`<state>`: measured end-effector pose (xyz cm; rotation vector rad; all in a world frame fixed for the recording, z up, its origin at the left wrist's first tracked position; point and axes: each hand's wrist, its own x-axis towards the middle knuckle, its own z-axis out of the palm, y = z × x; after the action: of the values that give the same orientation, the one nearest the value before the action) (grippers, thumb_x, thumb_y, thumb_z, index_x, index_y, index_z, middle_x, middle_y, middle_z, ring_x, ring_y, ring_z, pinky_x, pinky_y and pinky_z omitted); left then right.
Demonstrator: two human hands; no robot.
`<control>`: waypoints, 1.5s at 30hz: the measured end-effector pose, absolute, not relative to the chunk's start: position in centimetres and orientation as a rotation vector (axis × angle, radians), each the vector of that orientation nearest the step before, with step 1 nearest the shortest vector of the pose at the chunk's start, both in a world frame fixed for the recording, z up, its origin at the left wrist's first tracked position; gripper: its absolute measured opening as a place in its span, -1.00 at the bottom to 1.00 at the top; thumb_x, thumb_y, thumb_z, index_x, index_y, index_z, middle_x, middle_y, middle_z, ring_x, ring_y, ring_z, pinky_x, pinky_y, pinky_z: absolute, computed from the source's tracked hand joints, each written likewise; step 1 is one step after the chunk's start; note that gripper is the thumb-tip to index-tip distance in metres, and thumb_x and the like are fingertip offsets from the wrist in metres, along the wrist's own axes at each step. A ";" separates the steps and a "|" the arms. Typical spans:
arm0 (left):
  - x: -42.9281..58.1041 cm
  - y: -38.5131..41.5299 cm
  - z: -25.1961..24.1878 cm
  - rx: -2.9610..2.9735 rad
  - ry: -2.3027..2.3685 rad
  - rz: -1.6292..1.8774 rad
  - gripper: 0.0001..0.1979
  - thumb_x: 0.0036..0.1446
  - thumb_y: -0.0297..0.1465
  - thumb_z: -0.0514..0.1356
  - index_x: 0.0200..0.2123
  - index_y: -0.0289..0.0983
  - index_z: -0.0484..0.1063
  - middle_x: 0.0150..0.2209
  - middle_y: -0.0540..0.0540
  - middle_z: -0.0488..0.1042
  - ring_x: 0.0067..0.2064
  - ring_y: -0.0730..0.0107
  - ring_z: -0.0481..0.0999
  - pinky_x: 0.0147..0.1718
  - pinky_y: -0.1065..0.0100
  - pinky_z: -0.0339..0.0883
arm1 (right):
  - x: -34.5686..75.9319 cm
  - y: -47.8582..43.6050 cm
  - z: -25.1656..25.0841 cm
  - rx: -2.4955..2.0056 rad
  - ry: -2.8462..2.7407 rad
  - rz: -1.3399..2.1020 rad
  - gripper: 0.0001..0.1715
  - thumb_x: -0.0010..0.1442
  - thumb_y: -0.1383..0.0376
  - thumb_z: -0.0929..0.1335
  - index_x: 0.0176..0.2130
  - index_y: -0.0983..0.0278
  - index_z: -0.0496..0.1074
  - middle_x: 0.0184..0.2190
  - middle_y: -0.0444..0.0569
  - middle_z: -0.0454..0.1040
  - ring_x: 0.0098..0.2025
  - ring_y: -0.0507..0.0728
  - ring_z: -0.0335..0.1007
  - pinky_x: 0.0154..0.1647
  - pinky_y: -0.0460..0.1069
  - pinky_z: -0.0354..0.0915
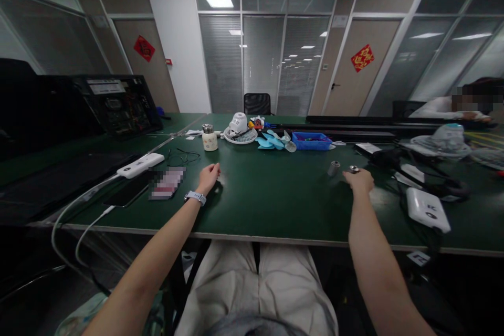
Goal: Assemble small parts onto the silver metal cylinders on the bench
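Observation:
My right hand (360, 180) is at the right of the green table, its fingers closed round a small shiny metal cylinder (353, 169). Just left of it, a similar small metal cylinder (334, 168) stands on the tabletop. My left hand (208, 178) rests near the table's left-middle part with the fingers curled in; nothing shows in them. A watch with a pale strap (195, 198) is on that wrist. Beyond the left hand stands a cream jar with a metallic top (210, 139).
Farther back are a white fan part (240, 134), light-blue fan blades (273, 140) and a blue tray (312, 141). Phones, a white power bank (140, 166) and cables lie left. Another white power bank (427, 209) and black straps lie right. A person sits at the far right.

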<state>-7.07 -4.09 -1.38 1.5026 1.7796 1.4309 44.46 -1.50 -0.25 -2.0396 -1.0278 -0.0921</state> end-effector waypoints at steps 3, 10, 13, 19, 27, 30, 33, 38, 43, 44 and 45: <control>-6.9 -4.1 -1.4 1.562 1.833 1.421 -0.62 0.12 -0.13 0.02 -0.58 -0.26 0.36 -0.59 -0.01 0.39 -0.50 0.40 0.36 -0.47 0.40 0.14 | 38.9 -1.6 1.3 -1.912 -0.926 -0.114 -0.44 0.07 0.13 0.35 0.03 0.33 0.39 -0.13 0.24 0.50 -0.10 0.33 0.43 -0.10 0.16 0.30; -5.0 -4.5 -0.9 1.795 1.561 1.316 -0.52 0.11 -0.01 0.05 -0.28 -0.27 0.56 -0.31 -0.12 0.58 -0.29 0.29 0.49 -0.30 0.36 0.29 | 22.6 -1.2 -0.7 -1.307 -1.677 0.477 -0.51 0.05 0.08 0.40 -0.06 0.25 0.43 -0.22 0.02 0.55 -0.28 0.12 0.48 -0.23 -0.01 0.36; -3.6 -4.4 -0.5 1.922 1.433 1.326 -0.55 0.11 -0.04 0.09 -0.19 -0.24 0.57 -0.14 -0.12 0.57 -0.10 0.23 0.49 -0.10 0.31 0.29 | 18.9 -1.0 -2.2 -1.227 -1.814 0.519 -0.53 0.01 0.08 0.43 -0.08 0.19 0.44 -0.25 -0.03 0.56 -0.30 0.12 0.48 -0.24 0.00 0.37; -0.3 -2.6 0.1 2.016 1.320 1.262 -0.57 0.07 -0.08 0.16 -0.09 -0.19 0.54 -0.12 -0.09 0.57 -0.16 0.21 0.53 -0.24 0.32 0.38 | 17.0 -0.1 -3.2 -1.082 -1.875 0.579 -0.56 0.00 0.12 0.44 -0.10 0.15 0.43 -0.26 -0.09 0.55 -0.27 0.11 0.49 -0.23 -0.02 0.38; 0.5 -2.0 1.7 2.055 1.236 1.259 -0.64 0.01 -0.19 0.25 -0.14 -0.22 0.54 -0.22 -0.10 0.60 -0.15 0.22 0.56 -0.07 0.26 0.35 | 16.5 0.1 -2.9 -1.223 -1.850 0.546 -0.57 -0.09 0.06 0.48 -0.23 0.17 0.42 -0.35 -0.10 0.54 -0.33 0.11 0.47 -0.33 -0.04 0.34; 1.0 -1.9 1.8 2.024 1.202 1.348 -0.66 -0.01 -0.21 0.27 -0.15 -0.23 0.47 -0.30 -0.09 0.61 -0.18 0.25 0.58 -0.07 0.23 0.36 | 16.5 0.2 -3.0 -1.217 -1.848 0.556 -0.60 -0.09 0.08 0.48 -0.26 0.17 0.42 -0.38 -0.11 0.53 -0.34 0.11 0.46 -0.34 -0.05 0.33; 0.9 -1.4 1.3 1.822 1.191 1.563 -0.62 -0.05 -0.21 0.30 -0.18 -0.25 0.36 -0.31 -0.13 0.61 -0.18 0.25 0.58 -0.13 0.24 0.39 | 16.5 0.2 -3.2 -1.184 -1.824 0.588 -0.60 -0.09 0.08 0.48 -0.25 0.18 0.43 -0.36 -0.10 0.54 -0.32 0.11 0.47 -0.33 -0.04 0.34; -2.4 -1.7 -0.4 1.709 1.338 1.575 -0.62 -0.06 -0.18 0.30 -0.23 -0.23 0.29 -0.28 -0.15 0.61 -0.16 0.23 0.58 -0.16 0.24 0.39 | 17.3 -0.1 -3.5 -1.106 -1.778 0.686 -0.52 -0.11 0.09 0.49 -0.19 0.21 0.42 -0.29 -0.04 0.54 -0.28 0.11 0.48 -0.25 0.00 0.37; -5.0 -2.7 -2.1 1.822 1.478 1.214 -0.60 -0.11 -0.17 0.33 -0.22 -0.22 0.36 -0.31 -0.12 0.61 -0.19 0.19 0.59 -0.13 0.20 0.38 | 18.5 -0.4 -3.7 -1.142 -1.672 0.752 -0.40 -0.17 0.13 0.52 -0.15 0.24 0.35 -0.28 -0.02 0.54 -0.26 0.11 0.49 -0.19 0.04 0.38; -5.1 -2.7 -2.2 1.852 1.488 1.195 -0.59 -0.11 -0.17 0.33 -0.21 -0.21 0.38 -0.32 -0.12 0.62 -0.18 0.19 0.59 -0.10 0.19 0.37 | 18.7 -0.6 -3.7 -1.148 -1.665 0.763 -0.40 -0.18 0.13 0.53 -0.16 0.25 0.34 -0.28 -0.02 0.54 -0.25 0.12 0.49 -0.19 0.04 0.39; -5.1 -2.6 -2.4 1.881 1.489 1.184 -0.58 -0.12 -0.17 0.33 -0.18 -0.21 0.40 -0.32 -0.11 0.62 -0.17 0.19 0.58 -0.07 0.19 0.36 | 18.8 -0.7 -3.6 -1.148 -1.662 0.776 -0.41 -0.18 0.13 0.53 -0.17 0.25 0.34 -0.27 -0.01 0.54 -0.25 0.12 0.49 -0.18 0.05 0.39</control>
<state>-5.12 -2.65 -2.37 1.8809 1.4893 1.1843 18.82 -0.70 -3.59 -1.1481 -1.6619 0.7758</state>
